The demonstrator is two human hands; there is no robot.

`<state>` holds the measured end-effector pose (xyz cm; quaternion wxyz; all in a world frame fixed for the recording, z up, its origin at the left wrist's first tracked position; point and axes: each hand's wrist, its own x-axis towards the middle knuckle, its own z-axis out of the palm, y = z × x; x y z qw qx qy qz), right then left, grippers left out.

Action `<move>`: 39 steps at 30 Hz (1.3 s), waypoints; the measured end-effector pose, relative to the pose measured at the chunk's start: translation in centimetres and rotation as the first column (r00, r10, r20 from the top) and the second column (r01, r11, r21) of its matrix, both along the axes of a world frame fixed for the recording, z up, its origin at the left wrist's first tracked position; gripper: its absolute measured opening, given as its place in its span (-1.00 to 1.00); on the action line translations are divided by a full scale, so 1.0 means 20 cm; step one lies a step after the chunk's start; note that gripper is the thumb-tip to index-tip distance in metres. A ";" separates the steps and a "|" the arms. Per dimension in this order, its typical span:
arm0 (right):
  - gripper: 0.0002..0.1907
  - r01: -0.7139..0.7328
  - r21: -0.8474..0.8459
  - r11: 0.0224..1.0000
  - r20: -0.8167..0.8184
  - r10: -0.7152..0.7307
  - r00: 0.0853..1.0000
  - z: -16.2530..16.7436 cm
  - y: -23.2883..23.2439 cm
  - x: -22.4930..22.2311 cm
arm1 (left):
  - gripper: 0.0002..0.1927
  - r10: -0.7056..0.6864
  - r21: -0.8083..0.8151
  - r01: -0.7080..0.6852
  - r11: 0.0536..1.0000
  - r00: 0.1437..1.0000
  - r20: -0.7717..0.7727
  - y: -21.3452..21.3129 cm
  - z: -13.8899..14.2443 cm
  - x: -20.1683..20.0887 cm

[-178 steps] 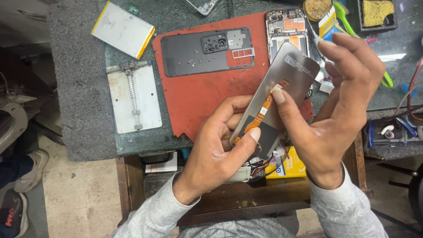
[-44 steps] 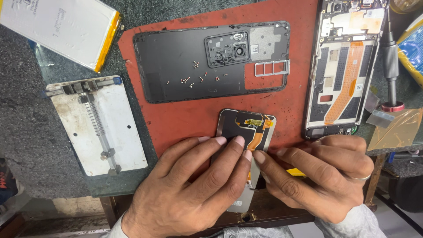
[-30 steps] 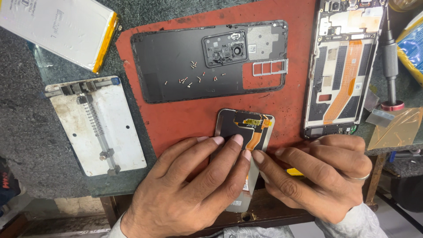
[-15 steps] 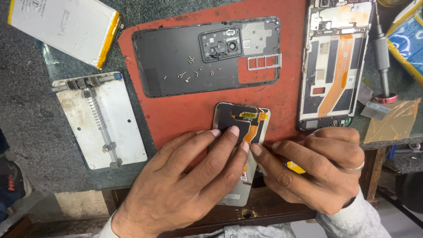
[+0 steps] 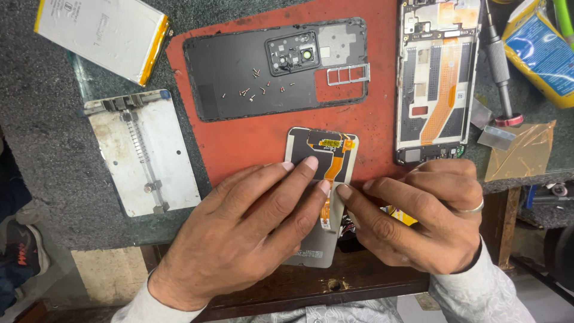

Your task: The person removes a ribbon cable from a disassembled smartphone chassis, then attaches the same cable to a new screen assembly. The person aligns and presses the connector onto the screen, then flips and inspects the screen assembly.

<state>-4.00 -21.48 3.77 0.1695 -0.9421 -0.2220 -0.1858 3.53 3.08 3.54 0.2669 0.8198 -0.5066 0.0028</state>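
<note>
A phone display panel (image 5: 311,149) lies face down at the near edge of the red mat (image 5: 251,140), with an orange flex cable (image 5: 330,173) running down its back. My left hand (image 5: 239,230) lies flat on the panel, fingers pressing beside the cable. My right hand (image 5: 418,218) touches the panel's right edge with its index fingertip near the cable. A yellow object shows under the right hand.
A black phone back cover (image 5: 239,75) with several loose screws (image 5: 254,90) lies on the mat. A phone mid-frame (image 5: 439,78) lies at right, a screwdriver (image 5: 499,66) beside it. A battery (image 5: 101,36) and a metal holder plate (image 5: 143,152) lie at left.
Earlier I held the panel up in both hands; now it lies on the mat under my fingers. Over the last second the hands have barely moved; the view has shifted slightly.
</note>
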 end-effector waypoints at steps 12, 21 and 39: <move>-0.74 0.113 0.035 0.993 -0.042 -0.111 0.993 0.02 0.00 -0.07 | -0.66 0.015 -0.061 -0.017 0.998 0.999 -0.029 0.01 -0.02 0.00; -0.45 0.711 0.536 0.455 -0.692 -0.245 0.679 -0.08 0.26 -0.39 | -0.66 0.087 -0.125 -0.091 0.988 0.996 -0.036 0.01 -0.06 -0.01; -0.70 0.703 0.604 0.376 -0.718 -0.128 0.685 0.08 0.00 -0.33 | -0.59 0.071 -0.200 -0.215 0.956 0.830 -0.553 -0.04 0.12 0.01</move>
